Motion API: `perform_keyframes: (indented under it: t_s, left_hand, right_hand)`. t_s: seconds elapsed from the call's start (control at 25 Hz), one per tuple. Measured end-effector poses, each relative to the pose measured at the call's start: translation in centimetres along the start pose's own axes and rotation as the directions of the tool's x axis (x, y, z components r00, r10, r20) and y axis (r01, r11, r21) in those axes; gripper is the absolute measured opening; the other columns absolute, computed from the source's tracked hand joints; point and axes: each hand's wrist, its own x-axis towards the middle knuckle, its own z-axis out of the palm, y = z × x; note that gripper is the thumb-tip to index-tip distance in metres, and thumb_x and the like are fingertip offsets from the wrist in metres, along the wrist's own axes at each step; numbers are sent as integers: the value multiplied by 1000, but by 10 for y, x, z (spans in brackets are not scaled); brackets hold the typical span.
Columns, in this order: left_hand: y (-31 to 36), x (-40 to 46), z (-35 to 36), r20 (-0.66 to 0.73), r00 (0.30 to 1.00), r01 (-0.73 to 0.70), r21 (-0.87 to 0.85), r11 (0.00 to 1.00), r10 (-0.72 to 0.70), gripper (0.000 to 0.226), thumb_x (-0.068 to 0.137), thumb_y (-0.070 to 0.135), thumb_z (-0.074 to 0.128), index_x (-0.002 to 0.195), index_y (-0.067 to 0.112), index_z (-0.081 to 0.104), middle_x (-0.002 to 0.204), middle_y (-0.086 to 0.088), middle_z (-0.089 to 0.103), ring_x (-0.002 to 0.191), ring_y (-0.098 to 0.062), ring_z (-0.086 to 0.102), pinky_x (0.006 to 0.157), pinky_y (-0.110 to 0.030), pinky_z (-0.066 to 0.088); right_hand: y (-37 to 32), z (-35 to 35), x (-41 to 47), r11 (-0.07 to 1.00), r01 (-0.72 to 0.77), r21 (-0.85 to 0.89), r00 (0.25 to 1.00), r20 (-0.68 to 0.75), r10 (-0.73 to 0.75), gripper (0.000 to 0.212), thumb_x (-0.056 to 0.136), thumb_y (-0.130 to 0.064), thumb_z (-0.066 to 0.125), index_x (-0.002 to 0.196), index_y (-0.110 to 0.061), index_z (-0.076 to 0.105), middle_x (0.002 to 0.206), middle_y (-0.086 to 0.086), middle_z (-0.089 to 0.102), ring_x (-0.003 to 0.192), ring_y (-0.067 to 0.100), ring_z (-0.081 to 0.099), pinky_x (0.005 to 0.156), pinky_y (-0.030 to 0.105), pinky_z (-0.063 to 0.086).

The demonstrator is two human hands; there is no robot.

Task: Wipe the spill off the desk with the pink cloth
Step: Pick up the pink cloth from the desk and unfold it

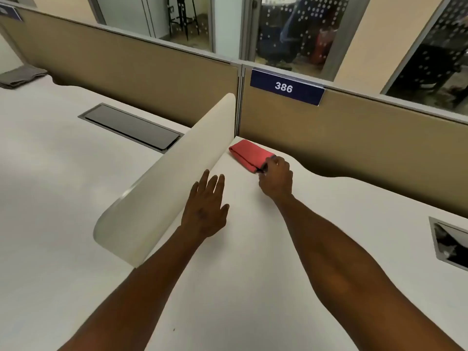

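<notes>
A folded pink cloth lies on the white desk near the back corner, beside the low white divider. My right hand pinches the cloth's near right end between its fingertips. My left hand rests flat on the desk with its fingers spread, just right of the divider and well short of the cloth. No spill is plain on the desk surface; only a tiny dark speck shows near the front.
A curved white divider separates this desk from the left one. A tan partition with a blue "386" sign runs along the back. A cable hatch sits at the right, another hatch on the left desk, with a grey cloth far left.
</notes>
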Motion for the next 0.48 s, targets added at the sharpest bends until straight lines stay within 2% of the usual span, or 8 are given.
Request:
perform_keyframes:
  t_s: [0.08,0.2,0.36,0.48]
  left_hand:
    - [-1,1,4,22,1000,8,0,1000,-8,78,99,41,47,160,10,9,166,-11,22,156,-29,-4,125,-45,14]
    - [-2,5,13,45,999,23,-30,999,-22,79,99,41,48,161,12,9,166,-10,21,156,-28,-4,125,-42,12]
    - [-6,8,19,31,999,35,-81,996,-33,79,98,40,51,161,13,10,166,-9,23,157,-27,-1,125,-42,15]
    - [-2,13,20,20,996,92,-220,971,-90,81,97,40,55,161,16,12,164,-9,28,155,-27,11,123,-41,22]
  right_hand:
    - [1,1,12,998,35,-45,997,70,-32,46,96,-19,60,141,-12,56,150,19,45,140,39,39,109,47,41]
    - [8,10,31,998,59,-34,994,97,-55,39,96,-19,61,134,-16,65,153,18,44,144,39,36,112,48,38]
    - [13,20,37,996,48,71,999,-13,-47,30,95,-13,60,121,-10,75,151,19,51,144,37,38,115,46,36]
    - [7,17,40,973,59,222,993,-110,-35,26,101,-11,50,115,1,69,136,21,62,136,38,48,110,47,41]
